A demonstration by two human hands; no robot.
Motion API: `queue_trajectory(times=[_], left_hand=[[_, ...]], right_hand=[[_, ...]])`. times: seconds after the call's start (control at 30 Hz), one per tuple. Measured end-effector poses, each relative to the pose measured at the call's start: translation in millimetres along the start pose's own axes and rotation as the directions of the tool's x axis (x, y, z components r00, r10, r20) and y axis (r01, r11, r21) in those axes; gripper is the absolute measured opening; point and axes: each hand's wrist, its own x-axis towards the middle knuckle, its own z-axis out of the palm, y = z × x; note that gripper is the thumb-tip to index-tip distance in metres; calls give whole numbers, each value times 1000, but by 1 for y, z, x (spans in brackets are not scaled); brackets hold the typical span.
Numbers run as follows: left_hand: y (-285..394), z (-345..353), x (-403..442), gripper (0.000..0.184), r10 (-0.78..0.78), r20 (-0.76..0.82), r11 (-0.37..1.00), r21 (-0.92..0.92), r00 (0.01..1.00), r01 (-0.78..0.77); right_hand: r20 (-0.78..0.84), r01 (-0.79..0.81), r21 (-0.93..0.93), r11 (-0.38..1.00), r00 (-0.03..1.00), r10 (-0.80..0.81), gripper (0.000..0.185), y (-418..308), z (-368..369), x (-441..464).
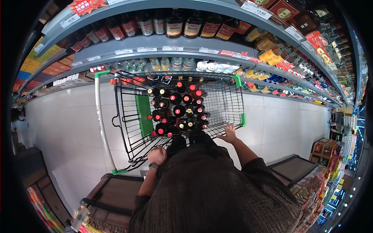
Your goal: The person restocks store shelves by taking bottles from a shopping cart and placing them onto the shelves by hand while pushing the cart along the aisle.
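A black wire shopping cart (130,116) with green corners stands sideways in front of me. Many dark bottles (179,111) with red and gold caps stand upright in it, packed toward the handle end. My left hand (157,155), a watch on its wrist, is curled closed at the cart's near rim; whatever its fingers hold, if anything, is hidden. Over the near rim farther right, my right hand (229,134) has its fingers apart and nothing in them. I cannot tell whether it touches the wire.
Along the cart's far side runs a shelf (151,48) of bottles with price tags. Close to me are brown display stands, one on the left (116,192) and one on the right (292,167). Packaged goods (311,190) are piled at the lower right. The cart's white handle (101,124) is on the left.
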Motion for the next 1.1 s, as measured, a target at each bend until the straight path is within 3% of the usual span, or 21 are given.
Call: queue_trajectory(times=[0.13, 0.3, 0.4, 0.53, 0.7, 0.9, 1.1], left_hand=[[-3, 4, -1, 28, -31, 46, 999, -32, 998, 32], [0, -3, 1, 33, -165, 144, 986, 13, 976, 165], [-3, 0, -1, 41, -137, 137, 989, -37, 981, 144], [-3, 3, 5, 43, -227, 346, 972, 29, 910, 231], [-4, 11, -2, 39, -189, 302, 976, -48, 934, 213], [9, 4, -10, 32, -344, 237, 939, 64, 909, 338], [7, -19, -2, 30, -354, 191, 935, 60, 915, 349]], right_hand=[[90, -47, -18, 999, 995, 49, 96, -2, -2, -1], [-20, 70, -20, 997, 997, -70, 87, 1, 2, -1], [-56, 58, -46, 997, 997, -61, 86, 7, 11, -2], [-24, 38, -95, 995, 999, -41, 81, 8, 14, 1], [-25, 74, -102, 992, 997, -77, 78, 16, 15, 6], [-101, 154, -63, 986, 982, -160, 60, 17, 18, 2], [11, 233, -62, 970, 972, -233, 57, 36, 51, 23]])
